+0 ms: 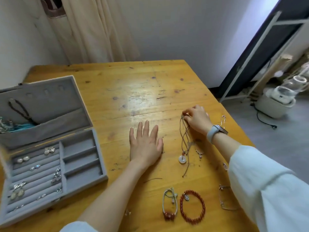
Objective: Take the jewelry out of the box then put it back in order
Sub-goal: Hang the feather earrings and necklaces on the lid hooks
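Here, two hands work over jewelry on a wooden table [117, 84].
The right hand [198, 119] pinches the top of a cord necklace [184, 141], its pale ring pendant trailing below the grip; the left hand [145, 144] lies flat, fingers spread, holding nothing; the open grey jewelry box [83, 164] sits far left of the grip; a red bead bracelet [192, 206] lies nearer the person.

The jewelry box [50, 148] is cut off by the left frame edge. The right hand [198, 118] hides its own fingertips. The clear bracelet [225, 198] runs under the sleeve [267, 190].
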